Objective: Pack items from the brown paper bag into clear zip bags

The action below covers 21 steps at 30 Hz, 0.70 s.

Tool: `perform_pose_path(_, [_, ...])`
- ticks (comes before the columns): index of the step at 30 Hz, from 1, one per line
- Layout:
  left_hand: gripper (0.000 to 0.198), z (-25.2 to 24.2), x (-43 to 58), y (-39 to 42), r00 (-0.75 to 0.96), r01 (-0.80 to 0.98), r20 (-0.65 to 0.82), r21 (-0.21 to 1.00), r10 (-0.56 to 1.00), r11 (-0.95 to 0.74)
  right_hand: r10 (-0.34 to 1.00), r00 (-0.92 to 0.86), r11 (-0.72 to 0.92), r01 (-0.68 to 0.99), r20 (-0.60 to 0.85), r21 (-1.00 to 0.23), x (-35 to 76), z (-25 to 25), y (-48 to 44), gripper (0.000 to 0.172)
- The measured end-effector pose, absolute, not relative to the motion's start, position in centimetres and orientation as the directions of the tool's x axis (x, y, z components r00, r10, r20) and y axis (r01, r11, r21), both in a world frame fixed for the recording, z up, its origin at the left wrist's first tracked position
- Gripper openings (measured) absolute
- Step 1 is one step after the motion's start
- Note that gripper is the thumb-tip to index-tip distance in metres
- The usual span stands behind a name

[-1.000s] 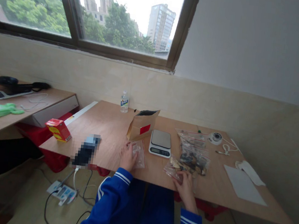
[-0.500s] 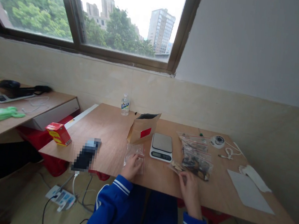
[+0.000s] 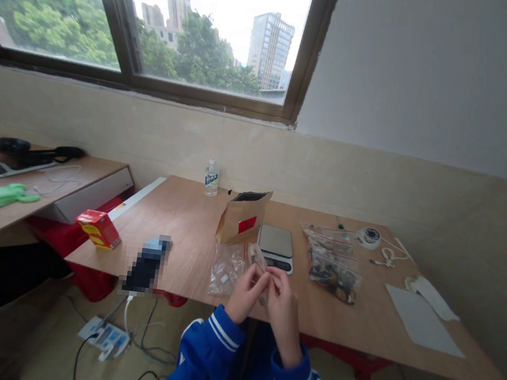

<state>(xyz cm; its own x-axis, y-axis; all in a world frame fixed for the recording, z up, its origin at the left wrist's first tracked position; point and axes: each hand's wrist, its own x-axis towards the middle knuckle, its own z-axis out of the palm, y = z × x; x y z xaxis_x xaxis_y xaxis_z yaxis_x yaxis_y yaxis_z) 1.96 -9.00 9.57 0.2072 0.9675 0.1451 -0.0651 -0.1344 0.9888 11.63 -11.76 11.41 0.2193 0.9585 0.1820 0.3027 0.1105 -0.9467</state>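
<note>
Close together at the table's front edge, my left hand (image 3: 245,292) and my right hand (image 3: 283,301) pinch a small clear plastic bag (image 3: 255,255). Its contents look pale, but the fingers hide part of it. Just behind it is a white kitchen scale (image 3: 275,239) with a grey plate, its display partly covered. To the left of my hands a clear zip bag (image 3: 228,267) with small whitish pieces lies flat. Beyond that stands a brown paper pouch (image 3: 234,219), open at the top, with a red label.
Right of the scale lie several zip bags (image 3: 331,267) with dark items. Farther right are a white round device (image 3: 369,237) with a cable, a white sheet (image 3: 422,322) and a white cloth (image 3: 434,298). A bottle (image 3: 211,180), a red box (image 3: 98,229) and a phone (image 3: 147,266) stand or lie leftward.
My right hand has brought the small bag leftward from beside the scale. My left hand has left the flat zip bag and moved right, and both hands now meet on the small bag.
</note>
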Motion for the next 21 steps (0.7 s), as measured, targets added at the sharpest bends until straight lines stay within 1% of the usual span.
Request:
perform_pose_path(3, [0.031,9.5,1.3,-8.9,0.176,-0.011,0.142,0.99,0.974,-0.143,0.966,0.192,0.119,0.259,0.172,-0.959,11.3,10.8,-11.5,0.027])
perform_pose_path(7, [0.029,10.5,0.9,-9.2,0.195,-0.061,0.172,0.985,0.966,-0.163,0.973,0.194,0.104,0.118,0.125,-0.988,11.1,11.1,-11.1,0.029])
perform_pose_path(11, [0.03,10.9,0.4,-9.4,0.197,-0.083,0.19,0.981,0.962,-0.177,0.989,0.121,0.091,-0.017,0.088,-0.996,11.3,11.7,-11.0,0.029])
perform_pose_path(13, [0.031,10.8,0.1,-9.3,0.21,-0.066,0.201,0.979,0.957,-0.191,0.986,0.134,0.102,-0.019,0.099,-0.995,11.4,11.8,-11.1,0.028])
perform_pose_path(17, [0.032,10.8,-0.2,-9.2,0.263,0.006,0.238,0.969,0.935,-0.248,0.95,0.272,0.148,0.043,0.154,-0.988,11.5,11.6,-11.4,0.024])
perform_pose_path(21, [0.032,11.0,-0.1,-9.2,0.312,0.08,0.239,0.958,0.919,-0.276,0.94,0.309,0.139,0.05,0.148,-0.989,11.4,11.2,-11.4,0.024])
